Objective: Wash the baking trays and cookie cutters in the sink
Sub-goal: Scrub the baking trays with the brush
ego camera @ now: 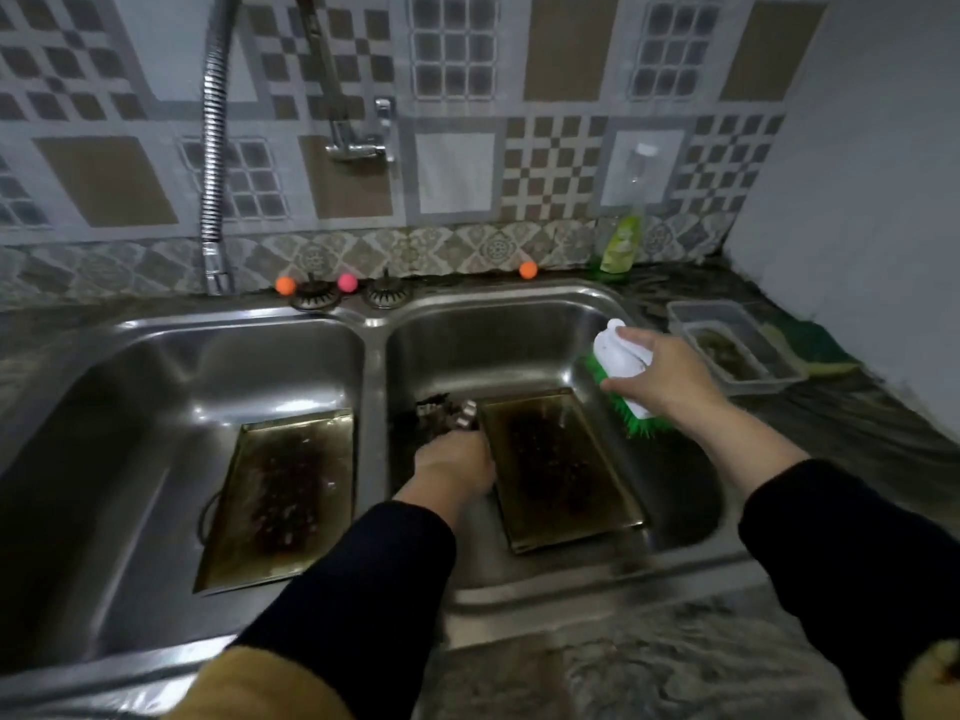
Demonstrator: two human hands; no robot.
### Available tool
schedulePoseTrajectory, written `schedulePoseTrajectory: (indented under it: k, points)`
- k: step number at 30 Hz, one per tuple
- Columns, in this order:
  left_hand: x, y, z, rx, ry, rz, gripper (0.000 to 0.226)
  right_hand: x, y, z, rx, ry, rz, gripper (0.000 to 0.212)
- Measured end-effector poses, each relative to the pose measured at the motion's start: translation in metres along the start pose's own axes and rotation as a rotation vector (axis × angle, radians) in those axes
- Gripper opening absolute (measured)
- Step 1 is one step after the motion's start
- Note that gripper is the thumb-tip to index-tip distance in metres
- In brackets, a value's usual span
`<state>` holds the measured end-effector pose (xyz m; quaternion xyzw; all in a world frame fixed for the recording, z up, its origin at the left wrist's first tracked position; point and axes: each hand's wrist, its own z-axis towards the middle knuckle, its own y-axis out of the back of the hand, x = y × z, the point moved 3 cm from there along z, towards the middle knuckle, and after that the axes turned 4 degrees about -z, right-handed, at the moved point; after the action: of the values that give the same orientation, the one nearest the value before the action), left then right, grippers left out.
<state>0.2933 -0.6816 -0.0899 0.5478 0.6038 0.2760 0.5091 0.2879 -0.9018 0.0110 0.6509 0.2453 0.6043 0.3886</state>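
- In the right basin of the sink (519, 304), the left hand (452, 462) reaches down by the cookie cutters (449, 415); whether its fingers grip them cannot be told.
- The right hand (660, 376) grips a white scrub brush (623, 368) above one baking tray (558, 467).
- A second tray (280, 498) lies in the left basin.

- A home kitchen, seen at the washing-up spot.
- A steel double sink (371, 387) is set into a dark stone surface (857, 423).
- Patterned tiles (550, 163) cover the wall across the top of the frame.
- A tap with a ribbed hose (212, 148) stands at upper left.
- A bottle of green dish soap (621, 246) stands behind the sink.
- Dirty baking trays (283, 491) lie in both basins.
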Motion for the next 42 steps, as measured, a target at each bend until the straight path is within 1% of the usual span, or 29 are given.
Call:
schedulePoseTrajectory:
  k: [2,5,8,11,14,16,19,22,24,27,29,31,35,38,40,42]
  points:
    - [-0.009,-0.024,0.013,0.038,0.076,-0.052,0.03,-0.018,0.024,0.018,-0.002,0.008,-0.033,0.077]
    - [-0.017,-0.058,0.031,0.039,0.168,-0.157,0.027,-0.045,0.059,0.052,-0.041,0.017,-0.068,0.078]
    - [-0.022,-0.075,0.042,-0.001,0.252,-0.218,0.035,-0.07,0.084,0.084,-0.066,-0.015,-0.072,0.077]
    - [-0.017,-0.083,0.051,-0.056,0.345,-0.264,0.047,-0.091,0.084,0.106,-0.071,-0.056,-0.061,0.074]
    - [-0.01,-0.085,0.057,-0.084,0.377,-0.28,0.044,-0.113,0.066,0.114,-0.039,-0.093,-0.032,0.07]
    - [-0.009,-0.083,0.059,-0.084,0.366,-0.264,0.041,-0.123,0.055,0.115,-0.013,-0.112,-0.068,0.069]
    - [-0.013,-0.076,0.057,-0.076,0.337,-0.229,0.035,-0.132,0.05,0.118,-0.021,-0.149,-0.068,0.069]
    - [-0.02,-0.064,0.052,-0.073,0.333,-0.249,0.041,-0.129,0.054,0.12,-0.034,-0.158,-0.049,0.069]
    - [-0.022,-0.06,0.05,-0.086,0.341,-0.346,0.055,-0.122,0.061,0.121,-0.062,-0.128,-0.024,0.069]
    - [-0.025,-0.057,0.049,-0.122,0.326,-0.581,0.073,-0.103,0.07,0.118,-0.111,-0.059,-0.031,0.071]
    - [-0.03,-0.055,0.049,-0.167,0.302,-0.669,0.077,-0.088,0.071,0.112,-0.121,-0.016,0.005,0.07]
    - [-0.037,-0.056,0.048,-0.18,0.303,-0.68,0.072,-0.073,0.064,0.101,-0.112,0.031,0.047,0.069]
    - [-0.043,-0.06,0.044,-0.229,0.296,-0.774,0.068,-0.053,0.027,0.073,-0.015,0.054,0.165,0.072]
    - [-0.044,-0.058,0.042,-0.206,0.274,-0.854,0.071,-0.047,-0.009,0.05,0.078,0.066,0.205,0.071]
    - [-0.042,-0.056,0.039,-0.245,0.254,-0.909,0.069,-0.044,-0.033,0.033,0.134,0.075,0.229,0.071]
    - [-0.039,-0.052,0.037,-0.305,0.245,-0.972,0.063,-0.039,-0.057,0.018,0.191,0.08,0.258,0.073]
